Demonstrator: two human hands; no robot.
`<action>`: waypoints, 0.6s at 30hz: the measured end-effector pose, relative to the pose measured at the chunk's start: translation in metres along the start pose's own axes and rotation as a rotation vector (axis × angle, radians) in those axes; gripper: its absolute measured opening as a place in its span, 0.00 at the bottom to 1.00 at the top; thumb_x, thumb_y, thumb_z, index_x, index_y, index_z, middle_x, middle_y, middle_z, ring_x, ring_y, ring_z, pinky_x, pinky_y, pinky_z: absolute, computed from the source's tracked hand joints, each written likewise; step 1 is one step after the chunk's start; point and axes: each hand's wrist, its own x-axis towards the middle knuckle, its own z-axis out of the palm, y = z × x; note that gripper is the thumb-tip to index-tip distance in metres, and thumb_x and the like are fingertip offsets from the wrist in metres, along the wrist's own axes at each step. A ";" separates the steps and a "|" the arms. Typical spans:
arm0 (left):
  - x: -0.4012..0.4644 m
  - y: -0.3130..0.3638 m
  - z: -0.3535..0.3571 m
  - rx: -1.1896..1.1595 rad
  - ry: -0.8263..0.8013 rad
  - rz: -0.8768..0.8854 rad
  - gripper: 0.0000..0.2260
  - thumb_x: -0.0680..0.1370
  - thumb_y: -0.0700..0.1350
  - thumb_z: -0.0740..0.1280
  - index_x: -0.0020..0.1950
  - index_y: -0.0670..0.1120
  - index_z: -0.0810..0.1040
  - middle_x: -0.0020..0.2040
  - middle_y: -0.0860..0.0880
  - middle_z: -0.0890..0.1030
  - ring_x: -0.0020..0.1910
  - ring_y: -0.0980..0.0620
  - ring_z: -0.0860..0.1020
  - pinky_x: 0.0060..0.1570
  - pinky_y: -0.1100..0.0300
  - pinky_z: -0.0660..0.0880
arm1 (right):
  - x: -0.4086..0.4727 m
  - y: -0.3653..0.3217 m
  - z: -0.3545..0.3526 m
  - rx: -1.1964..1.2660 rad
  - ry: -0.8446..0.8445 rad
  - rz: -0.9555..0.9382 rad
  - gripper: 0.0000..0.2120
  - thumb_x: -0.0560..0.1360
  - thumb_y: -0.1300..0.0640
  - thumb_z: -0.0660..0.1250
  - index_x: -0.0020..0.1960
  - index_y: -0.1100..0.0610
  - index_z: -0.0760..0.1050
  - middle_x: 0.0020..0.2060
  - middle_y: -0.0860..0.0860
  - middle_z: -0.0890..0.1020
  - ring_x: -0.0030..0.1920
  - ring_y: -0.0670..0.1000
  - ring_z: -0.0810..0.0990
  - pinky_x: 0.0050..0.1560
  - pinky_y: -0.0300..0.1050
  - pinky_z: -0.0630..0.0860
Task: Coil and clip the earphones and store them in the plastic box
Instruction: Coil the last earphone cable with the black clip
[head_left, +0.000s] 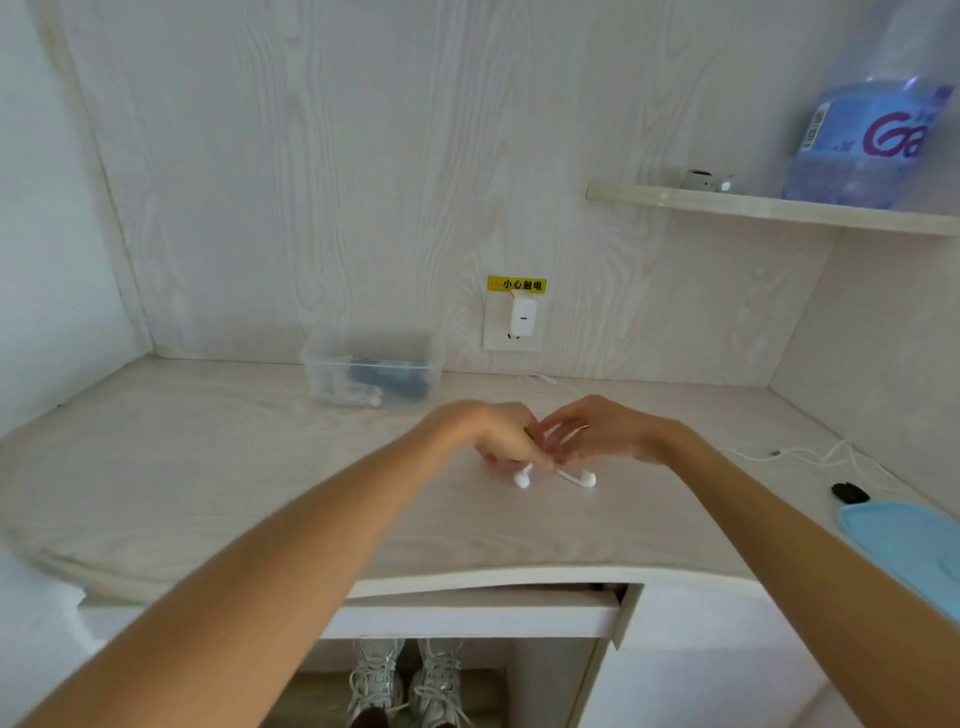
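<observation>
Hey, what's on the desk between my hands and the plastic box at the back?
Nothing: the head view shows only bare desk between the hands, left hand and right hand, holding the earphones, and the plastic box.

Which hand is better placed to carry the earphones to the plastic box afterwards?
Probably the left hand. It already grips the earphones and is nearer the plastic box, which stands behind and to the left. The right hand would have to cross over.
</observation>
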 end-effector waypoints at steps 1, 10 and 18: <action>0.003 0.000 0.007 -0.049 0.046 -0.009 0.09 0.79 0.47 0.62 0.45 0.44 0.77 0.49 0.45 0.81 0.45 0.49 0.79 0.37 0.63 0.71 | -0.003 0.005 0.004 0.119 0.014 -0.035 0.20 0.74 0.69 0.63 0.65 0.60 0.73 0.50 0.51 0.82 0.48 0.45 0.82 0.50 0.33 0.77; 0.004 -0.002 0.040 -0.013 0.387 -0.045 0.18 0.71 0.61 0.70 0.50 0.51 0.72 0.52 0.50 0.83 0.47 0.50 0.82 0.51 0.56 0.70 | -0.018 0.072 -0.014 -0.377 0.600 0.277 0.24 0.76 0.63 0.59 0.72 0.56 0.63 0.68 0.55 0.69 0.70 0.56 0.64 0.66 0.49 0.63; 0.009 -0.014 0.017 0.164 0.612 -0.107 0.20 0.75 0.40 0.65 0.66 0.49 0.71 0.64 0.49 0.74 0.64 0.48 0.72 0.57 0.56 0.69 | -0.010 0.073 -0.004 -0.340 0.739 0.293 0.12 0.77 0.62 0.61 0.54 0.54 0.80 0.58 0.54 0.79 0.59 0.56 0.77 0.59 0.46 0.71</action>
